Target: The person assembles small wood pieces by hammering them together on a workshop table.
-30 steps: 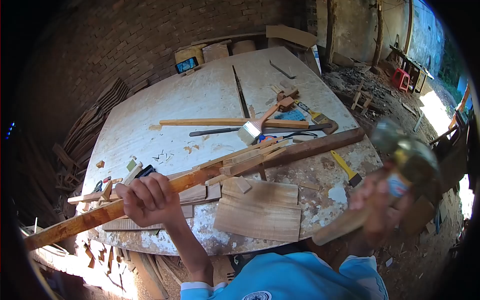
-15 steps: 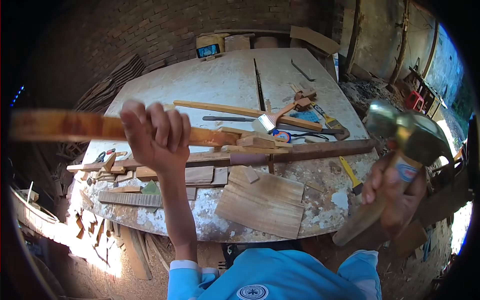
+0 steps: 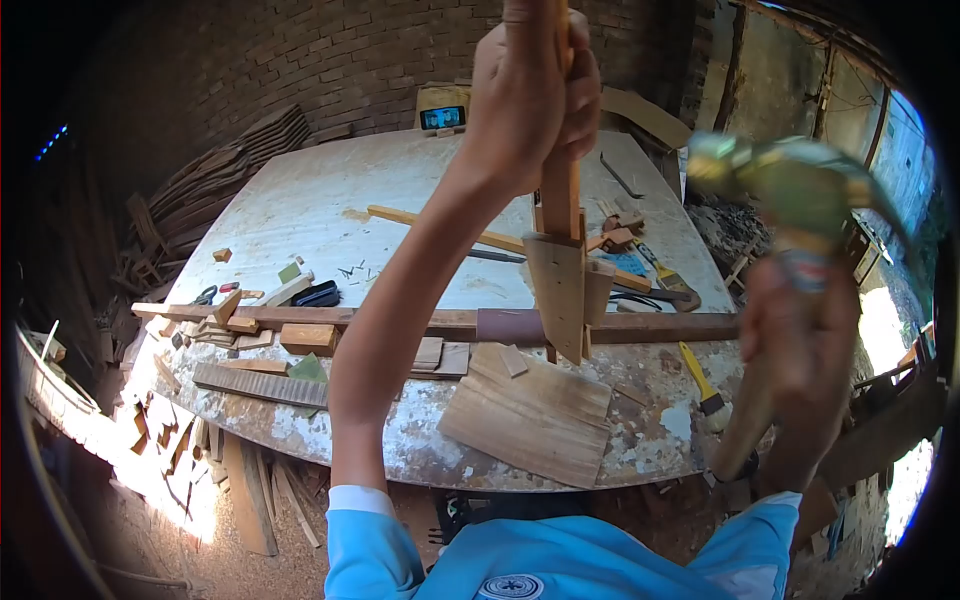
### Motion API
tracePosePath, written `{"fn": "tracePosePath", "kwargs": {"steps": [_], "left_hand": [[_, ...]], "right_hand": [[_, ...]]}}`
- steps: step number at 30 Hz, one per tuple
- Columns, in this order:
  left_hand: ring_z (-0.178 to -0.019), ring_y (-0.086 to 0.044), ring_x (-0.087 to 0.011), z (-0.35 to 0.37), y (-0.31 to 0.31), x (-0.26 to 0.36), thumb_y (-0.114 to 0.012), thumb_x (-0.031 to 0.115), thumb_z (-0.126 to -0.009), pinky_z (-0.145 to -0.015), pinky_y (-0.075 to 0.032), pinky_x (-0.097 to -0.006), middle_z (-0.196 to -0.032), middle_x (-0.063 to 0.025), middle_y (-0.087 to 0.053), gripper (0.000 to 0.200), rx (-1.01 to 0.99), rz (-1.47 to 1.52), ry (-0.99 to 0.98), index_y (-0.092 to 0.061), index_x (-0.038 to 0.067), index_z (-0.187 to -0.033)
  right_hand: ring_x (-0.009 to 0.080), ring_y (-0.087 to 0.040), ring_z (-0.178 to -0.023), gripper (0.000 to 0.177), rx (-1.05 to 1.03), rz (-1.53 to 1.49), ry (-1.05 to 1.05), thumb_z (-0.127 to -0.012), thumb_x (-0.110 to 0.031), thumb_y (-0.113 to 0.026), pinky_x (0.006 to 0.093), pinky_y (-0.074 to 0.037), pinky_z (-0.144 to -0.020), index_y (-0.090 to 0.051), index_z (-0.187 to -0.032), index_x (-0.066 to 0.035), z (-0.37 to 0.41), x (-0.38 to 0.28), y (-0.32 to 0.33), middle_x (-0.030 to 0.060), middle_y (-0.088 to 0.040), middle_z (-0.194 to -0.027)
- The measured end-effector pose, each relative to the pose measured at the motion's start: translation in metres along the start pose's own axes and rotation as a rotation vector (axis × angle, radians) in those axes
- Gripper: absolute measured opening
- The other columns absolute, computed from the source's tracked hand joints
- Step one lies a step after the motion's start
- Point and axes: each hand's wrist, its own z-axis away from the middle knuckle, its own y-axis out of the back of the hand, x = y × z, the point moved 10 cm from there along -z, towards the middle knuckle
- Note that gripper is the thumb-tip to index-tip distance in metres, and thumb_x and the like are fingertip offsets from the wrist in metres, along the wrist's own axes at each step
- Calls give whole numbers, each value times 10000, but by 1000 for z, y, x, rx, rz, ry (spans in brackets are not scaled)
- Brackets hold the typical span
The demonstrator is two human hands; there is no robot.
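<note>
My left hand (image 3: 525, 110) is wrapped round a long wooden bar (image 3: 560, 205), held upright over the table. Short tapered wood pieces (image 3: 556, 290) are joined at its lower end, which hangs in front of a long brown beam (image 3: 400, 322). At the right, my right hand (image 3: 800, 325) grips a claw hammer (image 3: 803, 200) by its wooden handle, head up; both are smeared by motion. The hammer is apart from the bar. A thin flat board (image 3: 530, 420) with a small wood chip on it lies below the bar's end.
The worn table (image 3: 330, 200) carries a yellow-handled brush (image 3: 703, 385), another paintbrush (image 3: 668, 278), a ridged wooden strip (image 3: 255, 385), a wood block (image 3: 308, 338), a black case (image 3: 318, 294) and scattered nails. A phone (image 3: 442, 118) stands at the back edge.
My left hand has risen and moved right, turning the wooden bar from level to upright. My right hand still holds the hammer, now slightly higher.
</note>
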Motion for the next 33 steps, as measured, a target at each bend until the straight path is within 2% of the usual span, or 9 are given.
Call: {"fn": "tracePosePath", "kwargs": {"steps": [3,4,10,13,17,24,27,29,33], "left_hand": [[-336,-329,-71,13,-21,3,-311,736,-838,-304,-269,-232,-478,31,-344,639,-49,48,13,-425,109,-787],[-338,-333,-71,12,-22,1,-309,732,-842,-304,-272,-231,-478,28,-345,638,-80,33,3,-423,107,-780],[-334,-331,-65,11,-30,6,-302,716,-856,-298,-274,-233,-475,27,-351,626,-118,-91,-66,-413,114,-723],[-322,-313,-61,11,-40,16,-307,719,-854,-291,-268,-235,-471,31,-348,617,-136,-25,-104,-420,119,-767],[-318,-305,-63,18,-45,10,-300,730,-847,-294,-253,-229,-462,36,-344,627,-156,53,-37,-430,118,-805],[-306,-284,-61,13,-21,0,-298,738,-841,-286,-235,-224,-443,41,-322,637,-121,69,-16,-459,123,-814],[-290,-275,-65,12,0,0,-302,747,-832,-270,-238,-221,-429,37,-332,663,-266,302,-41,-530,127,-888],[-378,-358,-32,22,25,7,-360,748,-814,-320,-347,-191,-531,54,-385,670,-444,409,-61,-480,97,-915],[-365,-354,-54,61,121,27,-278,718,-860,-310,-336,-202,-522,35,-374,640,-179,539,-232,-421,94,-873]], "right_hand": [[292,-608,-747,405,-479,626,170,-872,-155,-569,384,-468,-675,-442,-1219,12,6,29,-45,171,-633,-914],[334,-605,-818,407,-518,604,38,-863,-171,-575,397,-461,-725,-451,-1203,17,5,38,-44,211,-616,-967],[82,-456,-515,291,73,136,49,-899,-198,-539,221,-349,-455,-530,-1117,-5,-4,-16,9,37,-513,-684],[36,-461,-539,278,-97,223,230,-890,-188,-550,177,-332,-439,-560,-1102,-9,-10,-5,-5,37,-516,-666],[40,-441,-515,290,-349,381,250,-883,-183,-555,178,-317,-425,-565,-1116,-10,3,26,-30,31,-503,-658],[24,-354,-477,380,208,85,8,-905,-183,-525,167,-302,-398,-488,-1226,16,5,-13,35,13,-500,-692],[44,-385,-484,384,272,-91,37,-912,-191,-520,174,-327,-398,-471,-1227,23,19,0,46,44,-516,-716],[66,-425,-493,390,306,-138,-15,-911,-204,-532,182,-349,-401,-462,-1218,26,35,14,48,70,-529,-727],[91,-479,-497,347,138,-143,-150,-893,-196,-575,217,-392,-426,-467,-1146,15,73,69,38,68,-523,-713]]}}
